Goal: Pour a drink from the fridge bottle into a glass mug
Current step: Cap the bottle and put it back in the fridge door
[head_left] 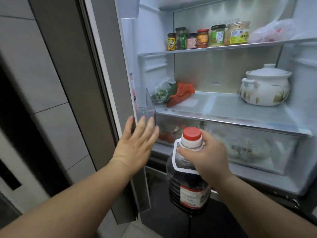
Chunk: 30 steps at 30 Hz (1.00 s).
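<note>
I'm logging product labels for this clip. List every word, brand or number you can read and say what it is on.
Nothing reads with certainty.
Green-labelled jar: large Chinese characters, too blurred to quote.
Large jar: yellow and blue label, print unreadable.
Small jar: tiger face picture, no legible words.
Bottle held by the right hand: red and white label with barcode, text blurred.
Fridge back wall: faint characters, unreadable.

Your right hand [204,157] grips the neck of the red-capped bottle [189,186], held upright before the open fridge [223,107]. Your left hand [137,141], fingers spread, reaches toward the fridge door [106,83].
</note>
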### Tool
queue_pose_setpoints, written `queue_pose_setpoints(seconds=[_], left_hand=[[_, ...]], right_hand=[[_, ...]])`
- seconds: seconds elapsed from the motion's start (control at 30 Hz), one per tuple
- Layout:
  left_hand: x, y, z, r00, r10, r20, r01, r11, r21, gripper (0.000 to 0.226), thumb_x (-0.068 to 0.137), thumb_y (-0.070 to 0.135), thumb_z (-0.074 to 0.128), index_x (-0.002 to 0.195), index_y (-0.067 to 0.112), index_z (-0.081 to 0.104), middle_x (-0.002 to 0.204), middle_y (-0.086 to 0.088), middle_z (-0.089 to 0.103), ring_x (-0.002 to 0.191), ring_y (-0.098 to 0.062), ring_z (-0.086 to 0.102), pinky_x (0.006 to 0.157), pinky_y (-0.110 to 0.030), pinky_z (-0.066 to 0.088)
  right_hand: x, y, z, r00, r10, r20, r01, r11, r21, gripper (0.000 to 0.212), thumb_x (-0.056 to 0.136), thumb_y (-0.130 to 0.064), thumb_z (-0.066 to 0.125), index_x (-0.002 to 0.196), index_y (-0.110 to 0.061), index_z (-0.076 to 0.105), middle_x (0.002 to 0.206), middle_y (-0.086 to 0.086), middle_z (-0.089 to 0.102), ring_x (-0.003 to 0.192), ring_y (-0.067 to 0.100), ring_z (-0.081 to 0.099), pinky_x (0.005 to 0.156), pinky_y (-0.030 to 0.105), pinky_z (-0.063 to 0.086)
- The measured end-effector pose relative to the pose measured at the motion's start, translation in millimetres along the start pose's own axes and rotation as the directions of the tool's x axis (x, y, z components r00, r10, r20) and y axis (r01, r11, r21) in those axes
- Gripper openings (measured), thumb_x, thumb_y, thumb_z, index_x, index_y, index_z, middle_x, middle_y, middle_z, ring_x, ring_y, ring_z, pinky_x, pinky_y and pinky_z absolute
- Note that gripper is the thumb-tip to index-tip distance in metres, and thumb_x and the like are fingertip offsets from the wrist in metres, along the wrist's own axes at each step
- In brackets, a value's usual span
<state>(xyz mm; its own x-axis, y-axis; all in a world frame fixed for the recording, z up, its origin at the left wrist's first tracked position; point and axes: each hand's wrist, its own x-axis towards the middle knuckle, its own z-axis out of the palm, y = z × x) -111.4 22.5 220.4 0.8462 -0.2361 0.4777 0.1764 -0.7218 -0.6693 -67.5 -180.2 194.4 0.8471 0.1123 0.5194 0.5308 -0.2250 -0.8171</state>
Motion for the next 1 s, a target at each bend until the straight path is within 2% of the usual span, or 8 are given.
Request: queue_pose_setpoints(seconds=[0.13, 0.27, 0.37, 0.5, 0.67, 0.8, 0.93, 1.0], left_hand=[[-3, -16, -15, 0.999, -0.033, -0.016, 0.031, 0.993, -0.116, 0.065, 0.069, 0.027, 0.069, 0.129, 0.009, 0.051, 0.132, -0.021, 0.053, 0.128, -0.037, 0.037, 0.114, -0.053, -0.007], [24, -40, -43, 0.993, -0.106, 0.056, 0.109, 0.991, -0.071, 0.055, 0.091, 0.025, 0.039, 0.143, 0.007, 0.034, 0.146, -0.024, 0.036, 0.140, -0.040, 0.025, 0.107, -0.054, -0.023], [40, -58, -44, 0.978, -0.122, 0.170, 0.121, 0.992, 0.016, 0.046, 0.098, 0.028, 0.030, 0.133, 0.003, 0.045, 0.125, -0.021, 0.057, 0.126, -0.042, 0.045, 0.102, -0.057, -0.029], [34, -73, -35, 0.948, -0.022, 0.318, -0.008, 0.996, 0.092, 0.039, 0.098, 0.027, 0.035, 0.121, 0.008, 0.060, 0.104, -0.015, 0.063, 0.098, -0.034, 0.061, 0.107, -0.067, -0.014], [26, -94, -35, 0.925, -0.143, 0.352, 0.192, 0.975, -0.108, 0.038, 0.097, 0.031, 0.032, 0.115, 0.016, 0.061, 0.060, -0.001, 0.045, 0.097, -0.026, 0.061, 0.111, -0.060, -0.008], [27, -107, -26, 0.880, -0.191, 0.435, 0.304, 0.930, -0.208, 0.033, 0.096, 0.039, 0.033, 0.084, 0.017, 0.055, 0.063, -0.001, 0.043, 0.094, -0.024, 0.060, 0.115, -0.057, 0.000], [22, -119, -3, 0.867, -0.166, 0.471, 0.344, 0.881, -0.324, 0.028, 0.093, 0.038, 0.039, 0.089, 0.016, 0.056, 0.069, 0.000, 0.053, 0.082, -0.023, 0.056, 0.116, -0.053, 0.007], [19, -123, 7, 0.867, -0.177, 0.466, 0.379, 0.841, -0.386, 0.037, 0.092, 0.044, 0.040, 0.100, 0.013, 0.057, 0.084, -0.004, 0.063, 0.091, -0.024, 0.059, 0.116, -0.051, 0.011]], right_hand=[[5, -21, 17, 0.998, -0.048, -0.032, 0.048, 0.999, 0.017, 0.036, 0.065, -0.024, 0.088, 0.093, -0.037, 0.068, 0.086, -0.022, 0.071, 0.084, -0.003, 0.066, 0.075, 0.018, 0.050], [33, -58, 27, 0.982, -0.116, -0.152, 0.117, 0.993, 0.003, 0.037, 0.063, -0.029, 0.089, 0.087, -0.041, 0.063, 0.082, -0.024, 0.068, 0.082, -0.010, 0.063, 0.072, 0.014, 0.045], [59, -93, 29, 0.959, -0.203, -0.196, 0.208, 0.978, 0.007, 0.037, 0.063, -0.032, 0.087, 0.090, -0.041, 0.064, 0.085, -0.022, 0.069, 0.083, -0.004, 0.066, 0.077, 0.019, 0.050], [90, -136, 22, 0.924, -0.291, -0.247, 0.305, 0.952, 0.019, 0.034, 0.063, -0.031, 0.087, 0.084, -0.041, 0.063, 0.083, -0.025, 0.067, 0.079, -0.005, 0.065, 0.078, 0.024, 0.054], [119, -188, 34, 0.860, -0.430, -0.275, 0.443, 0.896, -0.017, 0.033, 0.061, -0.038, 0.084, 0.087, -0.034, 0.064, 0.081, -0.018, 0.065, 0.081, 0.006, 0.065, 0.077, 0.031, 0.054], [140, -221, 55, 0.826, -0.456, -0.330, 0.493, 0.869, 0.033, 0.038, 0.058, -0.043, 0.080, 0.087, -0.021, 0.070, 0.080, -0.012, 0.068, 0.077, 0.008, 0.065, 0.074, 0.034, 0.053], [155, -244, 83, 0.817, -0.466, -0.339, 0.526, 0.844, 0.107, 0.034, 0.058, -0.042, 0.081, 0.084, -0.025, 0.068, 0.076, -0.015, 0.068, 0.072, 0.002, 0.062, 0.070, 0.027, 0.053], [161, -251, 98, 0.817, -0.461, -0.348, 0.531, 0.836, 0.140, 0.035, 0.057, -0.042, 0.082, 0.084, -0.027, 0.066, 0.076, -0.015, 0.068, 0.071, 0.001, 0.062, 0.070, 0.026, 0.053]])
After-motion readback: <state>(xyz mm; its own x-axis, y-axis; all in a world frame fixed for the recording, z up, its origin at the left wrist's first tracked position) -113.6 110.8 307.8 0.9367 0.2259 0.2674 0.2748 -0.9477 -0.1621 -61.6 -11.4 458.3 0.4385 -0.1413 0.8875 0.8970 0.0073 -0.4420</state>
